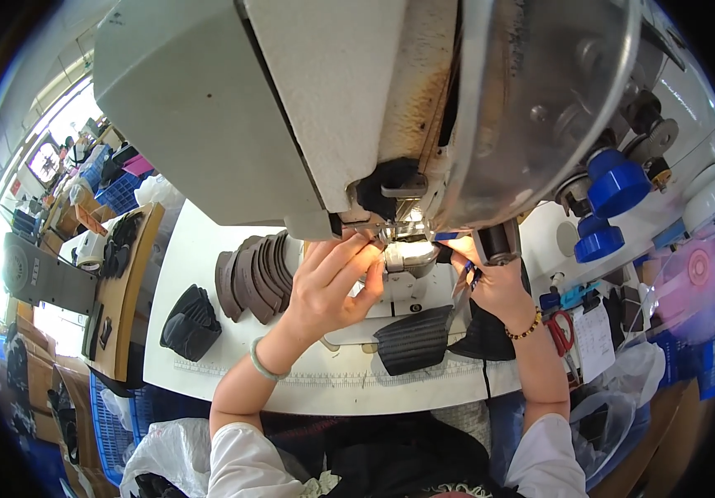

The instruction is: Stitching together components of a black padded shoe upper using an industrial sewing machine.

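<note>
My left hand (336, 280) is at the sewing machine's (200, 108) needle area, its fingers bent and drawn together close to the metal presser parts (403, 232). Whatever its fingertips pinch is hidden. On the right side of the rounded metal arm end (411, 259), my right hand (497, 290) is curled round a small metal tool with a dark blue part, whose exact kind I cannot make out. Below the hands, a black ribbed piece (413, 340) lies on the white table (291, 390). Another black piece (488, 334) sits under my right wrist.
Left of my hand, brown curved pieces (251, 280) overlap in a fanned row, beside a black stack (191, 325). Red-handled scissors (561, 332) and a paper sheet (594, 342) are at the right. Blue knobs (616, 183) jut out there. A ruler strip (307, 378) follows the front edge.
</note>
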Motion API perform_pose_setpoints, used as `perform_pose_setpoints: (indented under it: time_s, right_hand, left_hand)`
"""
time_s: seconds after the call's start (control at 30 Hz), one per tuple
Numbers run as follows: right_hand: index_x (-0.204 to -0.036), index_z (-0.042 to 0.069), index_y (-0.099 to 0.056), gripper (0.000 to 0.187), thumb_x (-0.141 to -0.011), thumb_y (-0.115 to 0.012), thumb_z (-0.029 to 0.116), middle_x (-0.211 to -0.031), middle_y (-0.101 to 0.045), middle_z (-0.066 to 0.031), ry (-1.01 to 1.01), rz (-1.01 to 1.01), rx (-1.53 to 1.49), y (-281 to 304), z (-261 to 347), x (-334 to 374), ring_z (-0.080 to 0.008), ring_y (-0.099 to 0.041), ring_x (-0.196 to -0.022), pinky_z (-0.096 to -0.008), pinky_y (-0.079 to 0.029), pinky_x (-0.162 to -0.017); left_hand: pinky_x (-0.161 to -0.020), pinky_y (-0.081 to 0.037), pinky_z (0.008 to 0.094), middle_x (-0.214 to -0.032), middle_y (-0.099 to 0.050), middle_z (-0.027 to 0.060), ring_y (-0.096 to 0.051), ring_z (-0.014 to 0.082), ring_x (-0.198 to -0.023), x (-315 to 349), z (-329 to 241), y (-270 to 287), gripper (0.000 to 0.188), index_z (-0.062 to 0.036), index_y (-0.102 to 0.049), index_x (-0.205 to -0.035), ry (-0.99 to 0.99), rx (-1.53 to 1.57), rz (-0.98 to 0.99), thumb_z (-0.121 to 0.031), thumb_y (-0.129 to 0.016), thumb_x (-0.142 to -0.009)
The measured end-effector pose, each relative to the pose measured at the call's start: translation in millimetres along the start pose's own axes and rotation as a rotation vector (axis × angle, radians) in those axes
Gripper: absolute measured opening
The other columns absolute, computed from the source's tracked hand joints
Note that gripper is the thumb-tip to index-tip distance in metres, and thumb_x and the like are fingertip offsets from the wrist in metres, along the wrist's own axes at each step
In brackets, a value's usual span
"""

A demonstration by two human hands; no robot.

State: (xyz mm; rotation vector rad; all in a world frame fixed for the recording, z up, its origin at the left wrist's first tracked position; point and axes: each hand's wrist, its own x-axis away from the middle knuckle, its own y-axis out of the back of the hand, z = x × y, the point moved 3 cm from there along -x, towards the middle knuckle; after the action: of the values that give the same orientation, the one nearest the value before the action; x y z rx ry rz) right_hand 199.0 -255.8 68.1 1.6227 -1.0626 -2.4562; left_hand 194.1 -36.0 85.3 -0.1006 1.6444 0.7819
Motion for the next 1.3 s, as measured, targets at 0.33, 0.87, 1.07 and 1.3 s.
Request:
perform_pose_setpoints:
  time_s: [0.33,0.87,1.07,1.3]
  right_hand:
    - [-0.129,0.011,-0.061,0.059,-0.072,-0.063,-0.005,-0.118,-0.059,-0.0104,0.007,0.046,-0.144,5,6,-3,-0.0258,-0.06,-0.101,-0.0361,-0.05,-0.084]
    - [-0.123,0.011,-0.062,0.062,-0.067,-0.058,-0.016,-0.104,-0.054,-0.007,-0.014,0.051,-0.086,10,14,-6,-0.0218,-0.059,-0.084,-0.0296,-0.052,-0.066]
    - [-0.124,0.01,-0.062,0.058,-0.072,-0.055,-0.017,-0.109,-0.052,-0.0053,-0.168,0.151,-0.167,11,10,-11,-0.0155,-0.055,-0.078,-0.0254,-0.047,-0.065]
    - [-0.103,0.008,-0.06,0.03,-0.075,-0.064,-0.002,-0.096,-0.06,-0.007,-0.421,0.17,-0.007,49,39,28,-0.0274,-0.063,-0.086,-0.0374,-0.052,-0.073]
  left_hand:
    - [-0.079,-0.054,0.0411,-0.087,-0.065,0.0157,-0.066,0.0325,-0.083,1,-3,-3,0.022,0.0038,-0.066,-0.085,-0.006,0.006,-0.018,0.009,-0.071,-0.065]
    - [-0.084,-0.052,0.0396,-0.094,-0.067,0.0139,-0.066,0.0314,-0.091,2,1,-2,0.025,0.001,-0.067,-0.092,0.011,0.051,-0.016,0.005,-0.072,-0.068]
    - [-0.094,-0.051,0.0432,-0.1,-0.067,0.0142,-0.065,0.0326,-0.099,-2,2,4,0.023,0.0024,-0.067,-0.095,0.051,0.02,0.056,0.004,-0.069,-0.072]
    - [-0.073,-0.05,0.0399,-0.085,-0.061,0.0086,-0.061,0.0281,-0.078,46,-26,19,0.028,-0.0024,-0.069,-0.093,-0.094,-0.075,0.076,0.008,-0.063,-0.067]
